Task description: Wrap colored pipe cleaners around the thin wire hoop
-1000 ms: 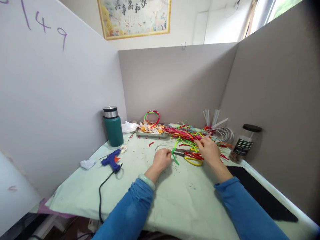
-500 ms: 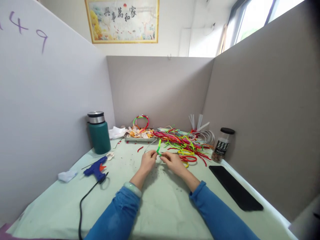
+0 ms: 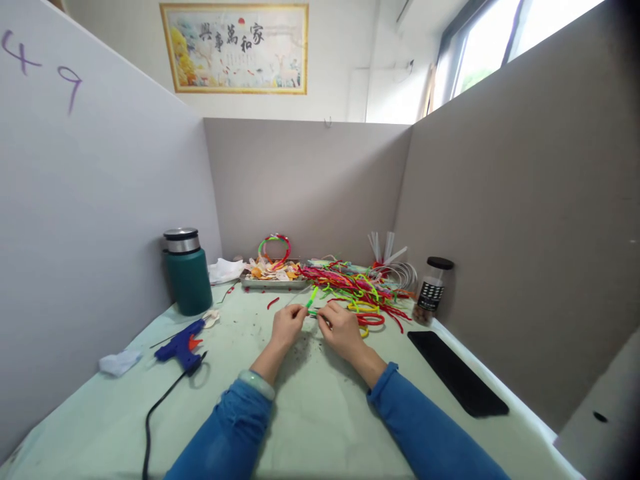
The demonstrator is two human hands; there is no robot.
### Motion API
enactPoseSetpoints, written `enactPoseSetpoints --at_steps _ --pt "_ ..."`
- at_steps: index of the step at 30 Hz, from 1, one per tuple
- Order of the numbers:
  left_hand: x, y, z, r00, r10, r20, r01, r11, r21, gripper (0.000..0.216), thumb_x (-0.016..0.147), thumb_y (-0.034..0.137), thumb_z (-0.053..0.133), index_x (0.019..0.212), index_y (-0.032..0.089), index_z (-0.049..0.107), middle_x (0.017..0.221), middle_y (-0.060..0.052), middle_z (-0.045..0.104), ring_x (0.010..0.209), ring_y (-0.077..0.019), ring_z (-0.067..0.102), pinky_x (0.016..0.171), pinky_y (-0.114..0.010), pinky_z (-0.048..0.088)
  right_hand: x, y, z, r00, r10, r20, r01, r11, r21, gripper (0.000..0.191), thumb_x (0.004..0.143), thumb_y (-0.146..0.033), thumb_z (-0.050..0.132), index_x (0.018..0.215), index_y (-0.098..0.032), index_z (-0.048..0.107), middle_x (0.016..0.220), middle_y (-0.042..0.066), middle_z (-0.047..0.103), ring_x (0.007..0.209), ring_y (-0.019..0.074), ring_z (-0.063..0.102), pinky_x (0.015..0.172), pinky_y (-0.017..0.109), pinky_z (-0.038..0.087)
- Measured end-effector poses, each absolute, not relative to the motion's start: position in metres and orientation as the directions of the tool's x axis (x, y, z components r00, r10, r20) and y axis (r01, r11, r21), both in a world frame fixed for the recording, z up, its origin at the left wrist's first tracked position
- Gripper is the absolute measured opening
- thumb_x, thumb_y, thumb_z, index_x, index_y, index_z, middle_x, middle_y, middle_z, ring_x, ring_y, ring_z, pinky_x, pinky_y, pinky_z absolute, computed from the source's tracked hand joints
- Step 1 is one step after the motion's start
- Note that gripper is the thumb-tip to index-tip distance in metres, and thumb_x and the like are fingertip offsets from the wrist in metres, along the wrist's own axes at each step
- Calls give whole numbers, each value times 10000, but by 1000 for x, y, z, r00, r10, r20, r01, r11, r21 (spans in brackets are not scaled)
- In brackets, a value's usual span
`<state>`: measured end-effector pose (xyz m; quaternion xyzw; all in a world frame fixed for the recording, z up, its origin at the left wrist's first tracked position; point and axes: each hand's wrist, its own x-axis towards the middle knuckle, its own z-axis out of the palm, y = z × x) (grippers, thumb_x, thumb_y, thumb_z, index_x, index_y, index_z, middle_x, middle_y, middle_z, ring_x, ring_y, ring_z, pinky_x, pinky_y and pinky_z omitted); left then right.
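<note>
Grey partitions enclose a pale green desk [image 3: 320, 413]; left hand [image 3: 287, 325] and right hand [image 3: 341, 330] meet, fingers pinching a green pipe cleaner [image 3: 312, 297] beside a colourful pile [image 3: 361, 288].

left hand [image 3: 286, 325] + right hand [image 3: 339, 329] pinch bright green fuzzy pipe cleaner [image 3: 312, 297] | multicoloured pipe-cleaner pile [image 3: 357, 288] behind | blue plastic glue gun [image 3: 179, 346] left

Head view, down over table [image 3: 320, 417] (seemingly near)
</note>
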<state>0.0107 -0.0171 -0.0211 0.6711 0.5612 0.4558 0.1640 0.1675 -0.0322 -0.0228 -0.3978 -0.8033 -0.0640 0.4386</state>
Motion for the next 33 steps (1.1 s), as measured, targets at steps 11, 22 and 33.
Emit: enactPoseSetpoints --at_steps 11,22,33 --pt "11 -13 -23 10 907 422 542 -360 760 295 757 337 441 747 137 659 631 -3 582 611 -119 482 544 -200 325 172 -14 -31 -123 616 778 459 730 -506 127 816 -255 551 766 -185 644 744 43 596 680 158 545 620 257 410" --pt "12 -17 -22 61 905 421 562 -380 735 300 777 335 429 680 145 640 573 19 554 561 -101 465 550 -200 321 170 -13 -33 -121 663 739 375 720 -584 138 808 -282 563 834 -201 672 783 49 618 741 174 564 674 274 432" --pt "15 -20 -21 110 887 448 640 -408 651 300 806 298 424 649 144 630 560 14 550 559 -97 472 550 -197 302 169 -15 -35 -155 634 757 354 751 -557 142 812 -294 574 842 -204 680 780 55 631 748 182 575 692 287 442"
